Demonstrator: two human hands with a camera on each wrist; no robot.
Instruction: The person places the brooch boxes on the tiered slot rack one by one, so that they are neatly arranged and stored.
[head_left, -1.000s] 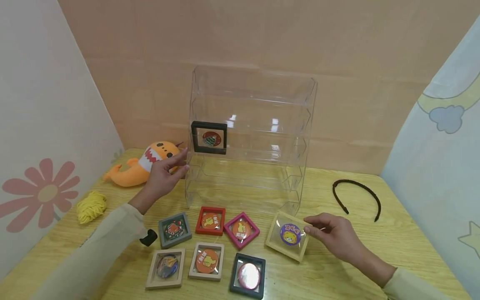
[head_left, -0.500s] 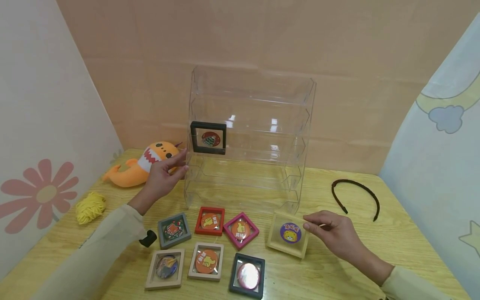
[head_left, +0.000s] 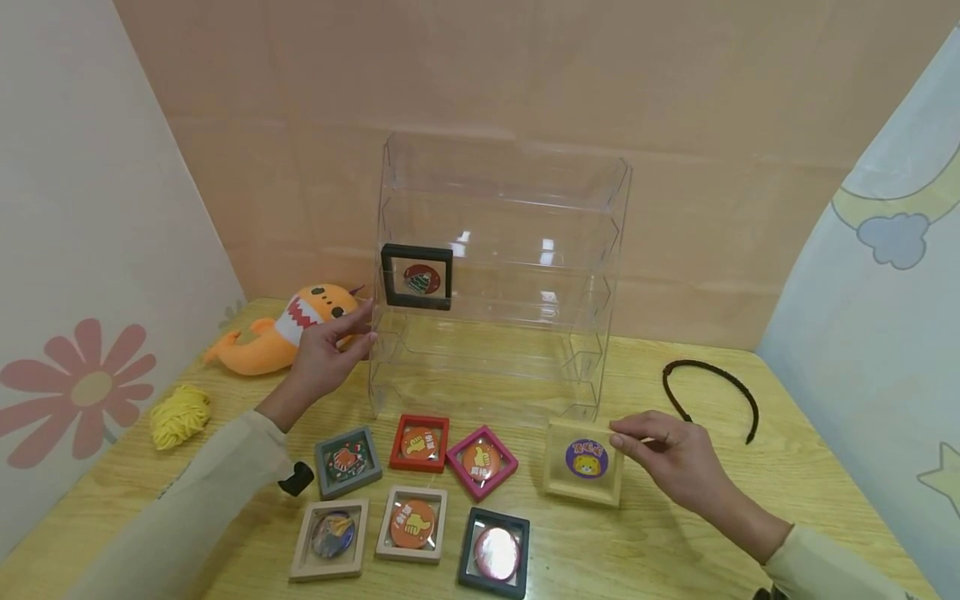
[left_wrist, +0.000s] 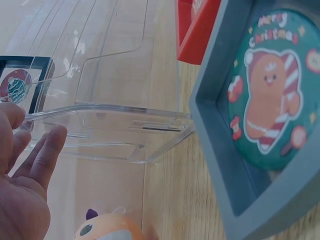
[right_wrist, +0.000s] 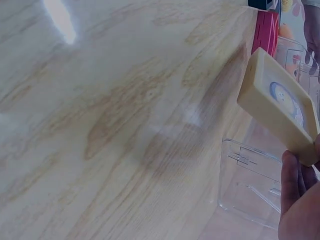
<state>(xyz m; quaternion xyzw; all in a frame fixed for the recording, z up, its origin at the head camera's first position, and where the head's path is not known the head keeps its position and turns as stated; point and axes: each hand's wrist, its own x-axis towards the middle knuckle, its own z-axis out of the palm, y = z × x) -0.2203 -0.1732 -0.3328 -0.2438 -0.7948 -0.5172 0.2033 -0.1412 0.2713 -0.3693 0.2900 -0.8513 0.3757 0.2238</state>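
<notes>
My right hand (head_left: 671, 454) pinches the right edge of a pale yellow display frame (head_left: 585, 460) between thumb and fingers. A purple bear badge shows inside it. In the right wrist view this frame (right_wrist: 280, 105) is tilted above the table. My left hand (head_left: 324, 358) touches the left side of a clear acrylic tiered rack (head_left: 495, 358) with its fingertips, fingers mostly straight. A black frame (head_left: 385, 279) with a Christmas tree badge stands on the rack's left, at a middle tier. In the left wrist view, a grey frame (left_wrist: 210, 135) lies close below the left hand (left_wrist: 27, 165).
In front of the rack lie several badge frames, including a red frame (head_left: 420, 419), a magenta frame (head_left: 461, 471) and a dark frame (head_left: 467, 542). An orange shark plush (head_left: 255, 354) and yellow yarn (head_left: 180, 417) are at left, a braided headband (head_left: 723, 373) at right.
The pale yellow frame has turned in my right hand so its sides stand straighter, and has shifted slightly right. My left hand stays at the rack's side.
</notes>
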